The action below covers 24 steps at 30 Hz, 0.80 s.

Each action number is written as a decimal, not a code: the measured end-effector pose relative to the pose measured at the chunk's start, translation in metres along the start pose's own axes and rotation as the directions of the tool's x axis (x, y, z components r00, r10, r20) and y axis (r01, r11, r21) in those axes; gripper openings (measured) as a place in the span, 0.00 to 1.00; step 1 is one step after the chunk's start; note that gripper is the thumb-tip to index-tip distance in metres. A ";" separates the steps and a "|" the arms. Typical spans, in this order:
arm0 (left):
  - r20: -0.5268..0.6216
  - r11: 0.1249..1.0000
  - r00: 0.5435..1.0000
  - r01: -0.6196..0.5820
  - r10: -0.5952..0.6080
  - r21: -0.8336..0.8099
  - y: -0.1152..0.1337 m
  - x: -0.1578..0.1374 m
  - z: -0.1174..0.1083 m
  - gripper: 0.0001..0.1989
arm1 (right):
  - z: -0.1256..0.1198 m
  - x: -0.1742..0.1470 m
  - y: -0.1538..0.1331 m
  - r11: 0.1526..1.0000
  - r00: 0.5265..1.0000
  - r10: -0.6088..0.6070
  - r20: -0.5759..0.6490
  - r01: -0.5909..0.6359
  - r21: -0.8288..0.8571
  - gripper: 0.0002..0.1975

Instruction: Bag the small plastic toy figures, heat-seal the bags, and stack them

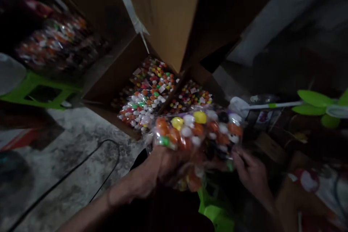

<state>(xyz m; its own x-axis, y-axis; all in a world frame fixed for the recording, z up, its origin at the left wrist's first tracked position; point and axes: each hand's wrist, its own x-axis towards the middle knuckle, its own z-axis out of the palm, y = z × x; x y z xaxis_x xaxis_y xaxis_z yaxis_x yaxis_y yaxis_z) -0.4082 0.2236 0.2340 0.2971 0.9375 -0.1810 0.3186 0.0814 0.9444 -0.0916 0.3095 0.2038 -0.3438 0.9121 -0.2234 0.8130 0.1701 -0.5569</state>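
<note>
A clear plastic bag of colourful round pieces (198,130), orange, white, yellow and green, is held up between both hands. My left hand (160,168) grips it from below on the left side. My right hand (251,172) holds its lower right edge. Just beyond the bag stands an open cardboard box (114,79) filled with several more such bags (148,96), its tall flap (168,11) raised above. The picture is dark and blurred.
A green plastic stool (40,92) stands at the left with more bags (57,43) behind it. A black cable (81,166) runs over the grey floor. A green fan blade (315,99) and clutter lie at the right. Another green stool (217,212) sits below my hands.
</note>
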 end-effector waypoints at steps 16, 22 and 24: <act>-0.850 0.941 0.413 0.060 -0.326 -0.332 -0.200 -0.008 -0.159 0.24 | 0.205 0.354 -0.224 0.719 0.859 -0.377 0.347 0.507 -0.475 0.18; -0.942 0.955 0.160 0.020 -0.295 -0.296 -0.234 0.017 -0.206 0.21 | 0.249 0.402 -0.199 0.682 0.827 -0.381 0.414 0.553 -0.479 0.19; -0.976 0.976 -0.009 -0.016 -0.218 -0.218 -0.243 0.017 -0.220 0.21 | 0.266 0.412 -0.187 0.699 0.826 -0.393 0.404 0.554 -0.452 0.19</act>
<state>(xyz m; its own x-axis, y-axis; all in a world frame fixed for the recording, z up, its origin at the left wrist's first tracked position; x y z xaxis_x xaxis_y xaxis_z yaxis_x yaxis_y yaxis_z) -0.6788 0.2945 0.0618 -0.9506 0.3040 0.0633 0.1096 0.1379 0.9844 -0.5102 0.5548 0.0032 -0.7937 0.5355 -0.2887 0.5902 0.7929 -0.1517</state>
